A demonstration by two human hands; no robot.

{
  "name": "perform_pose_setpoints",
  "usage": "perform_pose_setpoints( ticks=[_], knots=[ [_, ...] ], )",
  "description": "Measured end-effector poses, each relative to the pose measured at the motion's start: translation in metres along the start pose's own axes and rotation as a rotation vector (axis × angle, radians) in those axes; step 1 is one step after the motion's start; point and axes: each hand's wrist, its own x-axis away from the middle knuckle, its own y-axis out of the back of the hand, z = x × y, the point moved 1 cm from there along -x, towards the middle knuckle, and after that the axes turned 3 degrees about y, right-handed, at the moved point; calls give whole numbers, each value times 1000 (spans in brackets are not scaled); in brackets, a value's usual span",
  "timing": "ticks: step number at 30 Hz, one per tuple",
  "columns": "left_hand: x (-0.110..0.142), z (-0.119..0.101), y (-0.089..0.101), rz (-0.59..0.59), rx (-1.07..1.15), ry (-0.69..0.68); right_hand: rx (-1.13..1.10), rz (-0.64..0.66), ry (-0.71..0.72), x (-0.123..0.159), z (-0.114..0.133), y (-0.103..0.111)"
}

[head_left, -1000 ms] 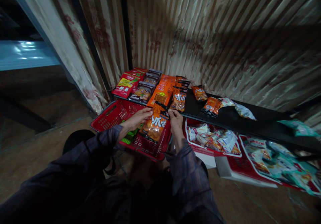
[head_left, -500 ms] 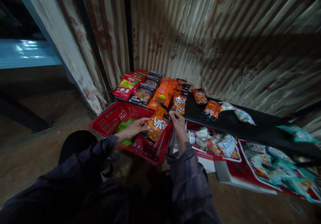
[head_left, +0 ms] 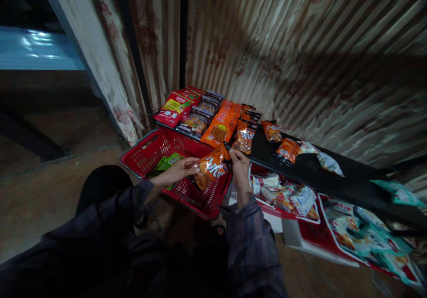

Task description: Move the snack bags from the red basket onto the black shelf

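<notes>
An orange snack bag (head_left: pixel 212 168) with white lettering is stretched between my two hands above a red plastic basket (head_left: pixel 140 155). My left hand (head_left: pixel 180 172) pinches its left edge. At its upper right end, my right hand (head_left: pixel 239 167) grips the bag by the dark corner. Green packets (head_left: pixel 168 162) lie inside the basket below my left hand. Just beyond my right hand, a similar orange bag (head_left: pixel 244 137) stands in a row on the black shelf (head_left: pixel 263 149).
Left along the shelf are red bags (head_left: pixel 174 109), brown packets (head_left: pixel 196 121) and a flat orange packet (head_left: pixel 221 124). Loose orange bags (head_left: pixel 287 150) and a teal bag (head_left: pixel 398 192) lie farther right. Two bins of snacks (head_left: pixel 283 193) stand below, before a striped curtain (head_left: pixel 267 35).
The view has shifted slightly, so the shelf goods appear a little farther right. The held bag is tilted flatter between both hands, which keep their hold.
</notes>
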Motion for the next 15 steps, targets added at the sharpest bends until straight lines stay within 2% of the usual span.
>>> perform_pose_setpoints(
  ticks=[4,8,11,15],
  knots=[
    [9,5,-3,-53,121,-23,-97,-106,-28,-7,-7,-3],
    [16,12,0,-105,299,17,-178,-177,-94,-9,-14,-8],
    [20,9,0,-147,367,24,-221,-185,-136,-7,-16,-10],
    [19,4,-3,-260,372,10,-236,-159,-146,-3,-14,-10]
  ],
)
